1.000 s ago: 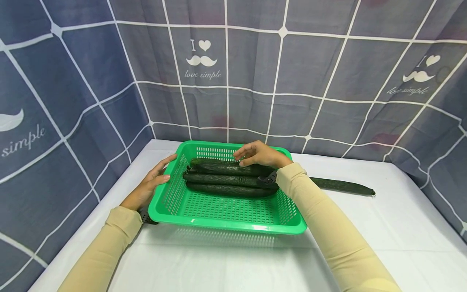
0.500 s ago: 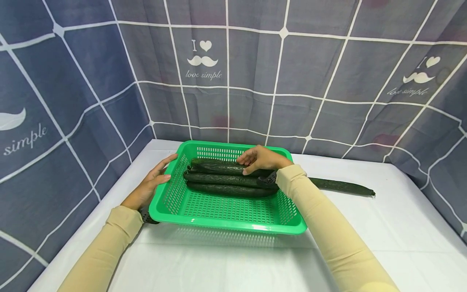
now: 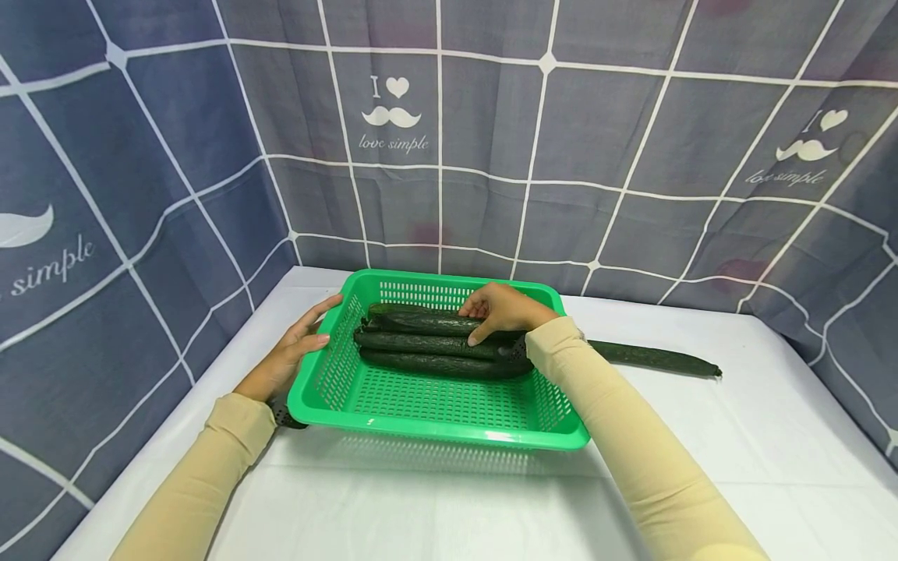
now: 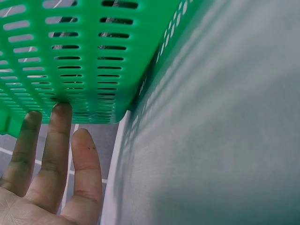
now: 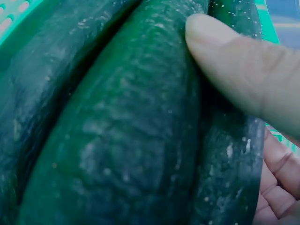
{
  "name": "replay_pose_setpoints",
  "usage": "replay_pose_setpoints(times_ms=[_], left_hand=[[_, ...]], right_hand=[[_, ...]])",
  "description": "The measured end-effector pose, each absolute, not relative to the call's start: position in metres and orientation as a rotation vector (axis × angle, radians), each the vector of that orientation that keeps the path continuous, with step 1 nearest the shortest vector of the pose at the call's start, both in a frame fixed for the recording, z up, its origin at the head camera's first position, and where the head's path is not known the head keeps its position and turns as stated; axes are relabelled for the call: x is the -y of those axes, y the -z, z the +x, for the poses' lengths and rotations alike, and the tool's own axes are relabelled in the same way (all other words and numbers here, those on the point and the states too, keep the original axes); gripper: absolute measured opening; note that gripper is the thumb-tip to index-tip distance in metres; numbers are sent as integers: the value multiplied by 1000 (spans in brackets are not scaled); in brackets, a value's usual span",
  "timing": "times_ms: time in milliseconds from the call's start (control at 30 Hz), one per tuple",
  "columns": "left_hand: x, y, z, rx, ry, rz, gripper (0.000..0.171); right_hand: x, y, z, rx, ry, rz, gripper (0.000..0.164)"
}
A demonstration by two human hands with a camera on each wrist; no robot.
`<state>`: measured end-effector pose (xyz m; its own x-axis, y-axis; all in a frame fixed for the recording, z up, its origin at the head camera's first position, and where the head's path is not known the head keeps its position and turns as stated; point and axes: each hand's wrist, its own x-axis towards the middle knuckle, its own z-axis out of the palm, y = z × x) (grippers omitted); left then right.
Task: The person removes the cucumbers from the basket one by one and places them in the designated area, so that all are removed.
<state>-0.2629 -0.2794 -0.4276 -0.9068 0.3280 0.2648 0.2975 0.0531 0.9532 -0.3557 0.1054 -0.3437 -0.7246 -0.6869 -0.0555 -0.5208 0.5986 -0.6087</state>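
Several long dark green cucumbers lie side by side in a green plastic basket (image 3: 435, 428). In the head view my right hand (image 3: 508, 308) reaches over the right side onto the rear cucumber (image 3: 421, 319), thumb in front and fingers behind it. The right wrist view shows the thumb (image 5: 234, 61) against the middle cucumber (image 5: 126, 117), with curled fingers past the rear cucumber (image 5: 229, 164). My left hand (image 3: 288, 354) is at the basket's left side, thumb at the rim. Its straight fingers (image 4: 56, 150) touch the slotted outer wall in the left wrist view.
Another cucumber (image 3: 652, 358) lies on the white tablecloth (image 3: 701, 436), right of the basket and partly behind the right forearm. Grey-blue curtains (image 3: 491, 210) with white lines hang behind the table and along its sides.
My right hand has lowered onto the rear cucumber, its thumb coming forward and down while the fingers curl behind. The left hand and basket stay nearly in place.
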Motion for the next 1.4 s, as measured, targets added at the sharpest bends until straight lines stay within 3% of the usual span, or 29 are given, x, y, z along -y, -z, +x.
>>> replay_pose_setpoints(times_ms=[1000,1400], left_hand=[[283,426,-264,-2267,-2043,686,68],[280,428,-264,-2263,-2045,648,70]], right_hand=[[-103,343,-355,-2643,1004,-1126,22],[-110,335,-352,-2682,1139,-1042,26]])
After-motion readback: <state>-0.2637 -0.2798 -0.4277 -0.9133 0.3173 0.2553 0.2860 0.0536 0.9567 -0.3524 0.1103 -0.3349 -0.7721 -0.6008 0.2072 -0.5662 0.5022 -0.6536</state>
